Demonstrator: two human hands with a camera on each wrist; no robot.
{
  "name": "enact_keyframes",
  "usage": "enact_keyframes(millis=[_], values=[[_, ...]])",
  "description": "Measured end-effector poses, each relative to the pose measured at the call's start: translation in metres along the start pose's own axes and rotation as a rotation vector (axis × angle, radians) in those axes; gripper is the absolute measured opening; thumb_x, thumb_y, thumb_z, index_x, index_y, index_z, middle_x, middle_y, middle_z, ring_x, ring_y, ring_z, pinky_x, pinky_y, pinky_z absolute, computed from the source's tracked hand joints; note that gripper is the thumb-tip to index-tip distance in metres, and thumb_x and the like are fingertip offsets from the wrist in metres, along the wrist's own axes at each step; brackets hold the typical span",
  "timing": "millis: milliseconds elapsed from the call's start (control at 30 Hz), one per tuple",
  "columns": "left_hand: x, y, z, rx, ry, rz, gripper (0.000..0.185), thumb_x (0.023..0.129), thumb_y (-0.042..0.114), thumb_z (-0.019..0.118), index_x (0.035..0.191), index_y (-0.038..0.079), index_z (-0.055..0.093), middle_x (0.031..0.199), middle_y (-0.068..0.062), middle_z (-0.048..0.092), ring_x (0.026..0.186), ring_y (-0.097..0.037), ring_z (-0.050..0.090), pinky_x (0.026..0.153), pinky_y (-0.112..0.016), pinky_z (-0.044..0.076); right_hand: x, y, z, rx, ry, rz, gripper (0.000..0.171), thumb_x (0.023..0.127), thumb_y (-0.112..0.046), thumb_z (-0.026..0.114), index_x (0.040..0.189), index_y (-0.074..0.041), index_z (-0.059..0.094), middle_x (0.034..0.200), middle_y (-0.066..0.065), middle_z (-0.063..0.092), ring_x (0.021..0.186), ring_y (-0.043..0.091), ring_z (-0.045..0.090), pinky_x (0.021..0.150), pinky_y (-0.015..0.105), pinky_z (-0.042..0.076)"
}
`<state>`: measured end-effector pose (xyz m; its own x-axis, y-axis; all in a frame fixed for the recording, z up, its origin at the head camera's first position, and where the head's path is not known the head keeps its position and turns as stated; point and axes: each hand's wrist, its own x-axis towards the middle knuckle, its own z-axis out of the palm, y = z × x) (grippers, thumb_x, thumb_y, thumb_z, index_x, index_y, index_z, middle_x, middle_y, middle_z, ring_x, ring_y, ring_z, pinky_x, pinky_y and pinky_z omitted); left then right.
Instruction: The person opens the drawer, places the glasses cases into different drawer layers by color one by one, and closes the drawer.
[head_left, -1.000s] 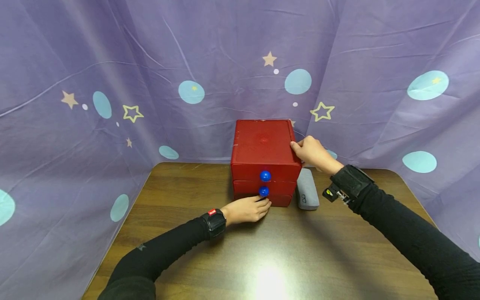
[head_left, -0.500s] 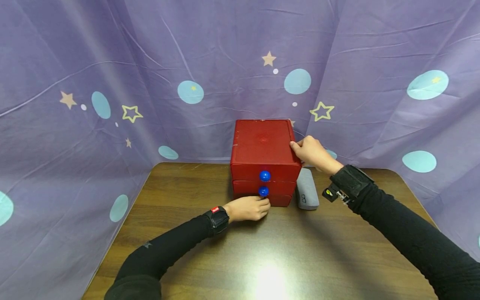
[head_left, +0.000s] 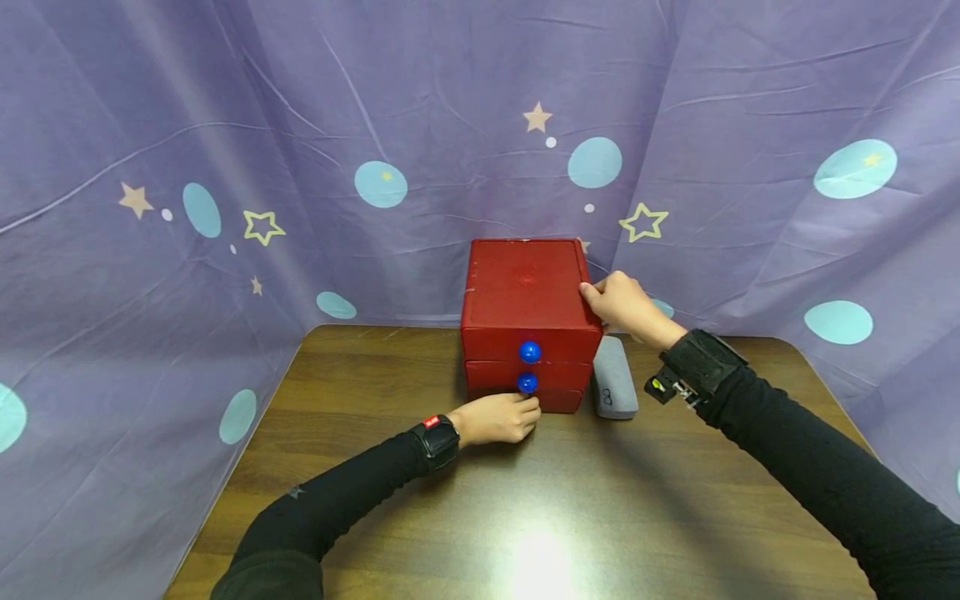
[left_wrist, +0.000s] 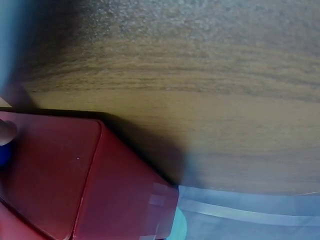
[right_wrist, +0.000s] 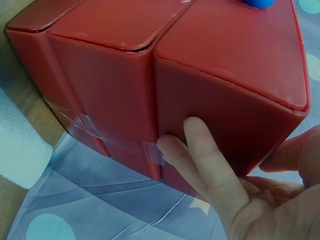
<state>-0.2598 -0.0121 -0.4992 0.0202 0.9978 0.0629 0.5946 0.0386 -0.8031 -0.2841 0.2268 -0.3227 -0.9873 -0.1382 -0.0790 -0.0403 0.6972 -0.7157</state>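
A: Box (head_left: 528, 321), red, two drawers; where does it stand?

B: At the back of the bench (head_left: 525, 517), against the curtain (head_left: 225, 167). A grey case (head_left: 615, 387) lies just beside it, on my right.

A: Your right hand (head_left: 622, 304)?

B: It grips the box at its top right edge: thumb on the lid, fingers (right_wrist: 200, 150) flat against the side wall, as the right wrist view shows.

A: Your left hand (head_left: 498, 417)?

B: It rests on the bench at the lower drawer, fingertips curled at the lower knob (head_left: 527, 382). Whether they pinch it or only touch it, I cannot tell. The upper knob (head_left: 529, 352) is untouched.

A: Are the drawers out?

B: Both fronts sit about flush with the box.
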Motion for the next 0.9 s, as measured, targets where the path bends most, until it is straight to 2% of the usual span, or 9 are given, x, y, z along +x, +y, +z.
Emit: enact_keyframes(millis=[167,367,600,767,900], values=[[-0.001,0.002,-0.005,-0.027,0.012,0.011,0.021,0.1,0.015,0.055,0.099,0.021,0.075,0.098,0.007,0.066,0.098,-0.011,0.06,0.087,-0.023,0.051,0.0,0.001,0.0,-0.002,0.001,-0.005,0.049,0.11,-0.025,0.042,0.112,0.016,0.068,0.094,0.028,0.073,0.074,0.019,0.073,0.067,0.038,0.064],[-0.001,0.006,-0.013,-0.065,0.009,0.03,0.024,0.1,0.012,0.055,0.102,0.019,0.077,0.103,0.006,0.069,0.101,-0.012,0.062,0.09,-0.025,0.054,0.001,0.002,0.001,-0.014,0.019,-0.008,0.048,0.109,-0.024,0.044,0.102,0.015,0.071,0.081,0.019,0.073,0.063,0.012,0.069,0.062,0.034,0.063],[-0.002,0.013,-0.021,-0.068,-0.019,0.037,0.024,0.101,0.015,0.053,0.103,0.02,0.077,0.106,0.007,0.069,0.104,-0.012,0.062,0.093,-0.025,0.055,0.001,0.0,0.0,-0.007,0.014,0.003,0.049,0.109,-0.025,0.044,0.106,0.016,0.07,0.083,0.02,0.072,0.065,0.013,0.069,0.064,0.036,0.063],[-0.001,0.018,-0.029,-0.067,-0.019,0.025,0.024,0.101,0.014,0.054,0.097,0.024,0.076,0.1,0.009,0.067,0.099,-0.01,0.061,0.09,-0.023,0.054,0.001,0.0,0.0,-0.011,0.012,-0.004,0.05,0.109,-0.026,0.043,0.106,0.016,0.07,0.081,0.019,0.072,0.063,0.012,0.069,0.06,0.032,0.062],[0.0,0.022,-0.039,-0.073,-0.018,0.015,0.025,0.1,0.016,0.054,0.092,0.027,0.075,0.095,0.011,0.065,0.094,-0.009,0.059,0.085,-0.022,0.052,0.0,0.0,0.0,-0.006,0.009,-0.011,0.05,0.109,-0.026,0.043,0.105,0.016,0.07,0.078,0.017,0.071,0.062,0.011,0.068,0.063,0.036,0.063]])
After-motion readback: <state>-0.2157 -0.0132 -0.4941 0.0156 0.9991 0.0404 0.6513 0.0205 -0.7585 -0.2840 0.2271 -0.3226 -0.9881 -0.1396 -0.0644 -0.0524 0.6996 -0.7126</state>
